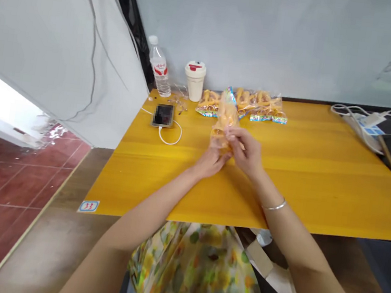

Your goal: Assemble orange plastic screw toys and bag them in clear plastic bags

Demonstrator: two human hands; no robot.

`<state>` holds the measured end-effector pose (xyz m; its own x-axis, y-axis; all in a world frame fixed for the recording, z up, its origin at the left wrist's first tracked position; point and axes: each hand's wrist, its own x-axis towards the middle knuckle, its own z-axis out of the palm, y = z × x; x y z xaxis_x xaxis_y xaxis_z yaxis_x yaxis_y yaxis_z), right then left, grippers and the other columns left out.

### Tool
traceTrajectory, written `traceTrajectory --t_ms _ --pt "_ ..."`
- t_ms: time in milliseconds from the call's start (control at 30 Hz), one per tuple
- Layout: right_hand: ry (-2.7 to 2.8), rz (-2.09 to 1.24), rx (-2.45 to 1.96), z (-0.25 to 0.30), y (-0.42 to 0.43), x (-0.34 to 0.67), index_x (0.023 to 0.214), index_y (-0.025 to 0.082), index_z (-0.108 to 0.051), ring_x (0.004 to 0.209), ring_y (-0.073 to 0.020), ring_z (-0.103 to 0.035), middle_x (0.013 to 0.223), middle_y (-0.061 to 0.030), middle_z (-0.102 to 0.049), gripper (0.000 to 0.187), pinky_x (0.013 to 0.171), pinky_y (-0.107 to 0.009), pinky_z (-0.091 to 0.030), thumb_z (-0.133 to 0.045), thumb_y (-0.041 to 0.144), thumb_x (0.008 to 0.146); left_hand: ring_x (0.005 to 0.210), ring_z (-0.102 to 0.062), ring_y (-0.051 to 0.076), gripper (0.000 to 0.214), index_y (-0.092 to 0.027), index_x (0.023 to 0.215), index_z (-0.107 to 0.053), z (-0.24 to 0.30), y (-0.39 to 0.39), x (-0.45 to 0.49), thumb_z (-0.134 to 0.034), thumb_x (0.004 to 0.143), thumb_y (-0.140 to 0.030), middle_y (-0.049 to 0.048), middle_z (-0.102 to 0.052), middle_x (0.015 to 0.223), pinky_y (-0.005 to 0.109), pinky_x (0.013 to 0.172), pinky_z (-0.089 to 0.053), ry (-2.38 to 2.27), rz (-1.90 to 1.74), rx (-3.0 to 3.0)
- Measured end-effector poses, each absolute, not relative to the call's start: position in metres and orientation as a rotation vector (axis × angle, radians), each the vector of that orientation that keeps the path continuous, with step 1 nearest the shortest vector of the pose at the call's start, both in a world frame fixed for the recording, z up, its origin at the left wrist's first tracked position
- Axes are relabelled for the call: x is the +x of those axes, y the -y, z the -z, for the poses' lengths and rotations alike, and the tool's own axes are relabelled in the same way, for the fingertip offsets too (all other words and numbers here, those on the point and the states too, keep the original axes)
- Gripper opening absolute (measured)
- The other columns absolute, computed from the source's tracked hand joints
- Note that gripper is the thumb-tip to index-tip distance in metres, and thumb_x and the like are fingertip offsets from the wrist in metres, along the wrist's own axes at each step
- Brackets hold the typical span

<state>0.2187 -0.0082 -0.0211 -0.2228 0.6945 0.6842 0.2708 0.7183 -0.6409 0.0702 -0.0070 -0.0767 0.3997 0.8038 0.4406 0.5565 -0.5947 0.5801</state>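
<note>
Clear packet of yellow-orange pieces [227, 110], one, above tabletop [321, 177], seemingly in progress: right hand [247, 151], grip pinched on it; left hand [210, 162] at base, grip unclear; similar packets [269, 110] behind, apparently done.

Probably a small workshop or office workstation: the tabletop [327, 183] bears a "33" label [88, 206], bagged goods [269, 109] sit by the grey wall [267, 36], a loose cable [94, 42] hangs left, and red tiles [14, 182] show below.
</note>
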Motion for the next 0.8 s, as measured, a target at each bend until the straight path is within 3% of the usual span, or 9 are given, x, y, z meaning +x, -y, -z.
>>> traceTrajectory --t_ms 133,233,300,400,500,567,633,733,800 --pt "2.286 -0.337 -0.698 0.035 0.001 0.218 0.1 0.023 -0.068 0.111 -0.0238 -0.068 0.117 -0.0102 -0.074 0.027 0.096 -0.041 -0.054 -0.047 0.039 0.102 0.13 -0.058 0.032 0.043 -0.017 0.126 -0.065 0.065 0.006 0.043 -0.054 0.094 -0.043 0.0161 -0.068 0.132 0.049 0.115 -0.04 -1.282 -0.54 2.437" --pt "2.25 -0.315 -0.756 0.038 -0.013 0.244 0.111 0.024 -0.068 0.111 -0.0219 -0.068 0.117 -0.008 -0.074 0.027 0.099 -0.039 -0.053 -0.047 0.039 0.102 0.104 -0.069 0.029 0.031 -0.025 0.1 -0.074 0.049 0.0 0.007 -0.054 0.094 -0.048 0.0086 -0.076 0.109 0.042 0.095 -0.052 -1.518 -0.464 2.354" --pt "2.06 -0.205 -0.933 0.035 -0.024 0.269 0.113 0.024 -0.068 0.109 -0.0227 -0.068 0.113 -0.0078 -0.075 0.028 0.099 -0.04 -0.052 -0.046 0.037 0.102 0.095 -0.07 0.03 0.032 -0.023 0.083 -0.071 0.044 -0.005 -0.014 -0.063 0.088 -0.053 0.0087 -0.074 0.091 0.042 0.089 -0.053 -1.709 -0.483 2.275" --pt "1.925 -0.069 -1.106 0.031 -0.034 0.294 0.113 0.023 -0.069 0.11 -0.0267 -0.066 0.113 -0.0099 -0.073 0.029 0.103 -0.046 -0.049 -0.045 0.027 0.099 0.118 -0.06 0.034 0.041 -0.017 0.112 -0.065 0.047 -0.012 -0.031 -0.076 0.078 -0.037 0.0144 -0.065 0.119 0.047 0.101 -0.049 -1.8 -0.847 2.3" --pt "2.098 -0.083 -1.055 0.037 -0.031 0.286 0.126 0.022 -0.065 0.124 -0.0296 -0.058 0.125 -0.0126 -0.067 0.038 0.109 -0.051 -0.044 -0.048 0.019 0.092 0.14 -0.043 0.032 0.055 -0.017 0.134 -0.053 0.056 -0.018 -0.034 -0.066 0.082 -0.021 0.0168 -0.048 0.146 0.048 0.115 -0.039 -1.638 -0.999 2.423" --pt "2.308 -0.163 -0.931 0.043 -0.019 0.266 0.136 0.022 -0.058 0.134 -0.0307 -0.05 0.139 -0.0144 -0.059 0.047 0.114 -0.053 -0.04 -0.055 0.02 0.09 0.135 -0.048 0.029 0.035 -0.019 0.123 -0.062 0.061 -0.021 -0.032 -0.056 0.089 -0.02 0.0143 -0.054 0.139 0.047 0.113 -0.04 -1.556 -0.893 2.48" --pt "2.486 -0.254 -0.819 0.05 -0.006 0.244 0.144 0.022 -0.052 0.14 -0.0327 -0.044 0.15 -0.0166 -0.049 0.058 0.116 -0.056 -0.036 -0.064 0.03 0.088 0.12 -0.055 0.029 0.02 -0.021 0.103 -0.069 0.061 -0.02 -0.028 -0.052 0.093 -0.025 0.0116 -0.065 0.118 0.049 0.107 -0.042 -1.573 -0.778 2.504" --pt "2.586 -0.319 -0.807 0.057 0.006 0.224 0.149 0.023 -0.047 0.147 -0.0348 -0.036 0.158 -0.0176 -0.04 0.074 0.118 -0.059 -0.033 -0.074 0.046 0.083 0.105 -0.055 0.031 0.018 -0.022 0.089 -0.07 0.057 -0.015 -0.019 -0.056 0.093 -0.033 0.0078 -0.07 0.092 0.053 0.102 -0.04 -1.637 -0.686 2.522" --pt "2.558 -0.307 -0.889 0.059 0.004 0.223 0.143 0.021 -0.054 0.146 -0.034 -0.039 0.157 -0.0169 -0.045 0.063 0.118 -0.057 -0.035 -0.073 0.041 0.086 0.101 -0.054 0.03 0.022 -0.022 0.083 -0.07 0.053 -0.011 -0.013 -0.06 0.092 -0.039 0.0073 -0.069 0.088 0.052 0.1 -0.039 -1.641 -0.674 2.508"
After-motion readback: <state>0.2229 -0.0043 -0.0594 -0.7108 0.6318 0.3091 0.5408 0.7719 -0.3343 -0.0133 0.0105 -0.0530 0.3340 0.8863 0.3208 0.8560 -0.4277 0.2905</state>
